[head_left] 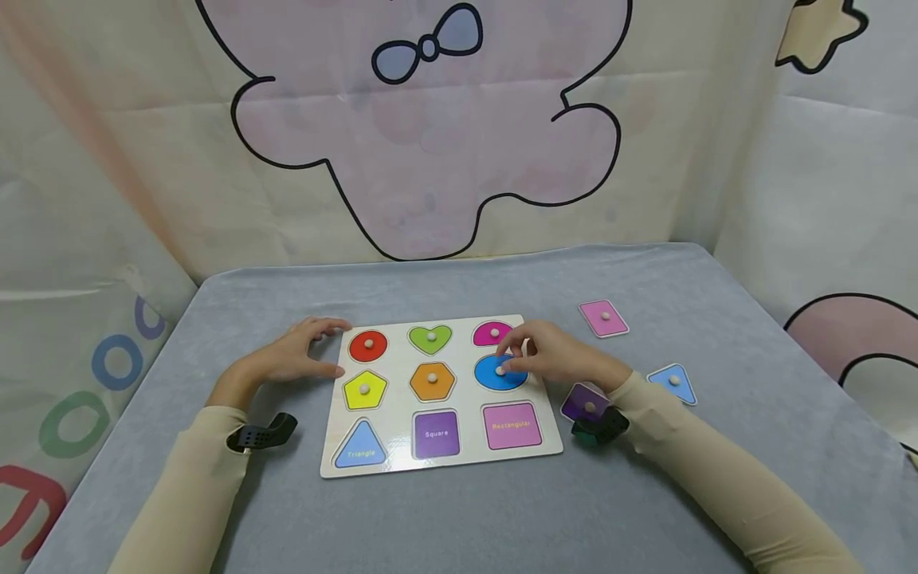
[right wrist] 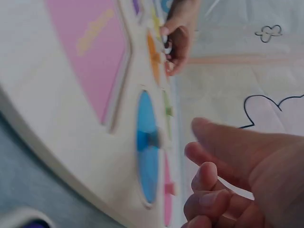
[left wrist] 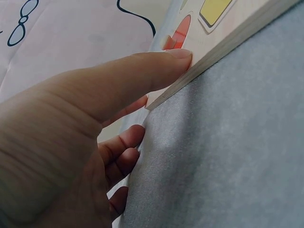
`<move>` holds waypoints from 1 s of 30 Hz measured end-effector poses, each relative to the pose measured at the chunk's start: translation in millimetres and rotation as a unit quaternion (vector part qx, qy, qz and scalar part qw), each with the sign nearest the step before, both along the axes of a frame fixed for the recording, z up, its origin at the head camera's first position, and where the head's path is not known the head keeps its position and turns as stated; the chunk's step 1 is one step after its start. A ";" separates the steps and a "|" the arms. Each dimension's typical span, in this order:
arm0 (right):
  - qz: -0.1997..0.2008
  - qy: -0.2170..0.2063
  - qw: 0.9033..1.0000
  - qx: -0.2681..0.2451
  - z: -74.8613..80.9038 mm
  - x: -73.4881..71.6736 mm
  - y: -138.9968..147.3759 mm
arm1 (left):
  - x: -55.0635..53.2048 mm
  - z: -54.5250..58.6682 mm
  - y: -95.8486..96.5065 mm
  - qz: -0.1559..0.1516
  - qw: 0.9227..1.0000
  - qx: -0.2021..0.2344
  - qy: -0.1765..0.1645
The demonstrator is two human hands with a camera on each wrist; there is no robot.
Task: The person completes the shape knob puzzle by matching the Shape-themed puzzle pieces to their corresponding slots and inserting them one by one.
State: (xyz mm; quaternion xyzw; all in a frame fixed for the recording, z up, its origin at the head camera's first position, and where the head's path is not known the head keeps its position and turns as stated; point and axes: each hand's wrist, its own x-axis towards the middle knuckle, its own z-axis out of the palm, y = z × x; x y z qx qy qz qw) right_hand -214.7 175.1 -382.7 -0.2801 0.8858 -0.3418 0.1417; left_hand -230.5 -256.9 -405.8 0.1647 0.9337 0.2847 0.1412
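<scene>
A white wooden shape board (head_left: 398, 399) lies on the table, its several shapes in rows. My left hand (head_left: 290, 355) is at the board's left side; its thumb rests on the edge, and the index fingertip is at the far corner. The other fingers are loosely bent beside the board. Over the board's right part, my right hand (head_left: 562, 355) hovers by the blue oval piece (head_left: 515, 379), which sits in its slot. In the right wrist view, the thumb and loosely curled fingers are apart from the oval's knob (right wrist: 153, 139), holding nothing.
Off the board's right side lie a pink rectangular piece (head_left: 594, 319), a blue triangle piece (head_left: 684, 389) and a purple square piece (head_left: 577, 399), partly hidden by the right wrist strap. The board's front row shows printed Triangle, Square and Rectangular recesses. A grey cloth (head_left: 445, 526) covers the table.
</scene>
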 end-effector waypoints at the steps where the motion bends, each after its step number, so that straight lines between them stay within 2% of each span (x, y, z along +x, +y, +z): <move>1: -0.004 0.005 1.000 0.000 1.6 -0.7 1.3 | 0.0 -0.2 -0.2 0.001 1.000 0.000 0.001; 11: -0.028 0.027 0.999 -0.027 18.0 1.0 23.5 | -1.2 -4.7 2.3 -0.004 1.000 0.005 -0.002; 16: -0.035 0.027 0.999 -0.019 20.8 3.5 40.3 | -0.3 -5.8 1.7 -0.003 1.000 0.006 0.003; 23: -0.053 0.056 0.997 0.000 24.0 9.8 68.6 | 0.4 -3.4 1.0 0.003 1.000 0.002 0.003; 30: -0.074 0.049 0.996 0.017 27.9 19.2 96.3 | 1.2 -1.8 0.1 0.001 1.000 0.000 0.004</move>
